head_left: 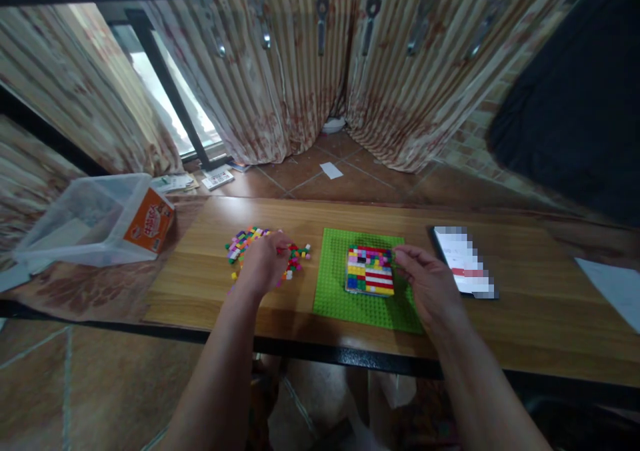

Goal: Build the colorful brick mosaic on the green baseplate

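Observation:
My left hand (265,261) hovers over a loose pile of small toy bricks (245,239) in many colours, left of the middle of the table. Its fingers are drawn together over the pile; whatever is between them is too small to make out. A squarish block built of coloured bricks (370,271) stands on a green studded baseplate (333,291). At the block's upper right corner is my right hand (433,284), thumb and fingers closed in a pinch. I cannot tell whether it grips the block or a small brick.
A phone (463,261) with a lit, partly blurred screen lies right of the baseplate on the wooden table (290,318). White paper (613,291) lies at the far right. To the left stands a clear plastic bin (75,244) with an orange label. Curtains hang behind the table.

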A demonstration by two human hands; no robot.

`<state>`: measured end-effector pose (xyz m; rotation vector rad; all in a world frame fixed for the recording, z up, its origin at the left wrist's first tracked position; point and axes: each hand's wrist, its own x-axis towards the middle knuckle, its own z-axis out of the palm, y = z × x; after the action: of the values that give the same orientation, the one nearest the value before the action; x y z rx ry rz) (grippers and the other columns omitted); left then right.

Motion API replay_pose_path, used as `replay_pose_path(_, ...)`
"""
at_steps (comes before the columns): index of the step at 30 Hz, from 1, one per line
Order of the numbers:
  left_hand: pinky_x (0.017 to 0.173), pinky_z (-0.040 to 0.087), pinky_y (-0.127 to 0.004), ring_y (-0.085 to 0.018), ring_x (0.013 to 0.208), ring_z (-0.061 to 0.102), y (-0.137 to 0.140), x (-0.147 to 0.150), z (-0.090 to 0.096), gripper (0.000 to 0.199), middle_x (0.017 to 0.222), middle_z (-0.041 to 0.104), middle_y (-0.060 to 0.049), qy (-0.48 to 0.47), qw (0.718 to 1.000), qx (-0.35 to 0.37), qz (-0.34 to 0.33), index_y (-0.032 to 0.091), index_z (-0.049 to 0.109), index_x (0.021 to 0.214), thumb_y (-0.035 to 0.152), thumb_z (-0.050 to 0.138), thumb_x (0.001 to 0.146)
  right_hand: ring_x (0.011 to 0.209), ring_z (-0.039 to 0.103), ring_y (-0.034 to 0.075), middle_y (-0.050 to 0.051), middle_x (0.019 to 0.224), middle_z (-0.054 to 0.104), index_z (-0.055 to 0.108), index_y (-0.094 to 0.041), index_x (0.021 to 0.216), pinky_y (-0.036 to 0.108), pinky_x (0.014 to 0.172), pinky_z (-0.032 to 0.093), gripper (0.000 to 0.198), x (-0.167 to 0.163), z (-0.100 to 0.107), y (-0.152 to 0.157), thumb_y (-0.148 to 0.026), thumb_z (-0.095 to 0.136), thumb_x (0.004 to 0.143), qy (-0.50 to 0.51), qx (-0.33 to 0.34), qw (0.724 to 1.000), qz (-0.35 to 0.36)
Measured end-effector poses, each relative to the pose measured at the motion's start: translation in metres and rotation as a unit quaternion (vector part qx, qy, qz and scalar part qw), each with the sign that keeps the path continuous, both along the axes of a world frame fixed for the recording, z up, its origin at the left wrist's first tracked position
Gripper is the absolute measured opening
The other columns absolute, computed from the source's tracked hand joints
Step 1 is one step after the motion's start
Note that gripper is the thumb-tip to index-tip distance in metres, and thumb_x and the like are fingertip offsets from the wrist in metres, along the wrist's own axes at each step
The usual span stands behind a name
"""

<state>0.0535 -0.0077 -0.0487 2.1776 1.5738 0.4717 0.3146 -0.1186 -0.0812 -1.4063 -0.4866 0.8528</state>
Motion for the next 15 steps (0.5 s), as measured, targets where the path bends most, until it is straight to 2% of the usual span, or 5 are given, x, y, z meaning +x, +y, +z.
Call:
replay_pose_path(3,0.071,0.047,-0.026,-0.019,0.081,0.066,-0.008,0.009,-0.001,0.022,0.087,0.073,-0.003,0.072,0.997,-0.003,-0.023,0.023,0.071,0.09,0.017,0.054,0.079,0.082,0.059,0.015,0.0,0.085,0.069,0.074,-0.023,0.079,0.029,0.071,0.045,0.028,-0.002,-0.002,0.001,-0.039,0.084,0.058,-0.004,0.002,1.0,0.009)
replay_pose_path(7,0.074,0.048,-0.027,-0.02,0.088,0.065,-0.017,0.026,-0.01,0.02,0.098,0.07,-0.006,0.117,0.989,0.061,-0.07,0.022,0.071,0.092,0.022,0.052,0.083,0.077,0.059,0.015,0.0,0.081,0.069,0.074,-0.023,0.078,0.029,0.07,0.046,0.028,-0.004,-0.002,0.002,-0.04,0.084,0.059,-0.008,0.018,1.0,0.015)
replay_pose_path(10,0.072,0.048,-0.028,-0.02,0.086,0.065,-0.017,0.032,-0.016,0.022,0.096,0.068,-0.008,0.13,0.985,0.086,-0.08,0.02,0.071,0.089,0.019,0.049,0.084,0.075,0.059,0.015,0.001,0.08,0.069,0.074,-0.023,0.078,0.029,0.068,0.046,0.028,-0.004,-0.001,0.001,-0.041,0.084,0.058,-0.013,0.018,1.0,0.016)
replay_pose_path(15,0.067,0.046,-0.029,-0.021,0.078,0.064,-0.013,0.033,-0.016,0.02,0.09,0.068,-0.01,0.106,0.989,0.075,-0.067,0.018,0.07,0.079,0.016,0.051,0.082,0.073,0.06,0.016,0.002,0.08,0.07,0.073,-0.022,0.078,0.03,0.066,0.048,0.029,-0.002,0.0,0.001,-0.043,0.082,0.059,-0.038,0.018,0.999,0.004)
